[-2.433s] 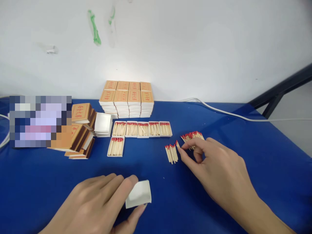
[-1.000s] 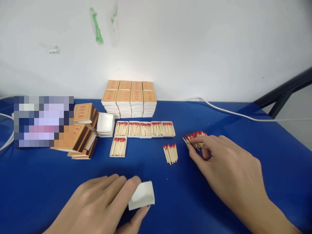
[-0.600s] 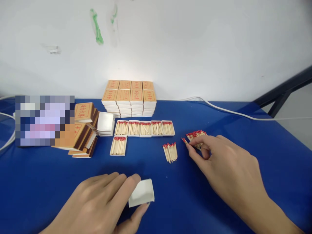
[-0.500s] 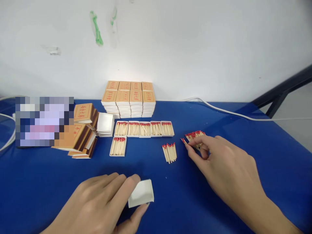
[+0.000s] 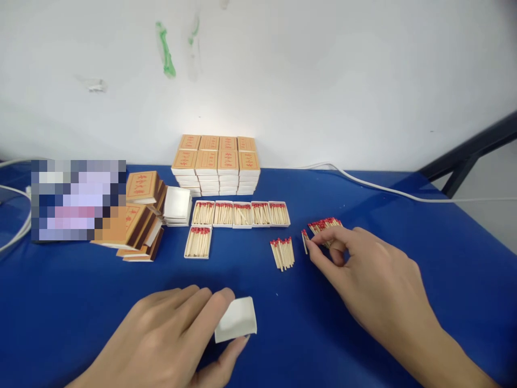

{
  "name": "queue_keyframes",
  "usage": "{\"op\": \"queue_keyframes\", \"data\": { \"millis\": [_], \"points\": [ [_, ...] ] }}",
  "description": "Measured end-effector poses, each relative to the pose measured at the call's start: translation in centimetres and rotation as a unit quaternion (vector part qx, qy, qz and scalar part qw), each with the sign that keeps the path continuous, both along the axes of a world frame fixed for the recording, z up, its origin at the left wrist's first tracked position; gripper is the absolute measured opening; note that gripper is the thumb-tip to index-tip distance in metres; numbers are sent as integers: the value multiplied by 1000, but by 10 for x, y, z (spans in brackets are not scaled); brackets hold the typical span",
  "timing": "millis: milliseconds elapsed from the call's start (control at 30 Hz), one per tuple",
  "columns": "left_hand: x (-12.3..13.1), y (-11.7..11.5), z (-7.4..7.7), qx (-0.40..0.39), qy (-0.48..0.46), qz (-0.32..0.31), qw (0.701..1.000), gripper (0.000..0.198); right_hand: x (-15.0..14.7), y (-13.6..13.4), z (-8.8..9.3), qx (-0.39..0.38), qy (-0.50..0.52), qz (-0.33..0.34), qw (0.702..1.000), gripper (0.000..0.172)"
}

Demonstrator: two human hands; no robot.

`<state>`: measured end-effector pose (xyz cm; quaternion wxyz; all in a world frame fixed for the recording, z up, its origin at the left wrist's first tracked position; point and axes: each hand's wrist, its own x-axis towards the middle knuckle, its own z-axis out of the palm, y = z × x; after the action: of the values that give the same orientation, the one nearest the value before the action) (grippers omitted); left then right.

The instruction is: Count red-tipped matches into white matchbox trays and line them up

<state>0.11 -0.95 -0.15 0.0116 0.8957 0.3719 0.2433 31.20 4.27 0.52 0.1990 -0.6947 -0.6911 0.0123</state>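
An empty white matchbox tray point(image 5: 237, 319) is gripped between the thumb and fingers of my left hand point(image 5: 173, 334), near the front of the table. My right hand point(image 5: 363, 275) pinches at a couple of red-tipped matches point(image 5: 305, 241), its thumb and forefinger against them. Partly behind those fingers lies a loose pile of matches point(image 5: 325, 223). Left of my right hand, a small fanned bunch of matches point(image 5: 283, 254) rests on the blue table. Beyond it stands a row of several filled trays point(image 5: 241, 214), with one more filled tray point(image 5: 197, 242) in front of its left end.
Closed matchboxes point(image 5: 216, 159) are stacked against the white wall point(image 5: 323, 81). Empty trays point(image 5: 176, 203) are piled beside tumbled matchbox sleeves point(image 5: 133, 221). A blurred-out device point(image 5: 78, 199) lies at the left. A white cable point(image 5: 375, 187) runs along the back right of the blue table point(image 5: 258, 366).
The matches at my right fingertips have shifted and now stand out more upright, slightly left of the pile. My left hand keeps its hold on the tray. The whole view has shifted slightly.
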Motion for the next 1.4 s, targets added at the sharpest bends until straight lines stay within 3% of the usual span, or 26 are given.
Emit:
{"op": "queue_keyframes", "data": {
  "millis": [733, 1000, 1400],
  "points": [
    [-2, 1, 2, -3, -2, 3, 1000, 17, -2, 2, -2, 49, -66, -12, 997, 64],
    [0, 0, 0, -1, 0, 1, 1000, 16, 0, 1, -2, 13, -58, -19, 998, 57],
    [0, 1, 1, 8, -4, 2, 1000, 16, -5, 0, -6, 42, -55, 8, 998, 53]
  ]
}}
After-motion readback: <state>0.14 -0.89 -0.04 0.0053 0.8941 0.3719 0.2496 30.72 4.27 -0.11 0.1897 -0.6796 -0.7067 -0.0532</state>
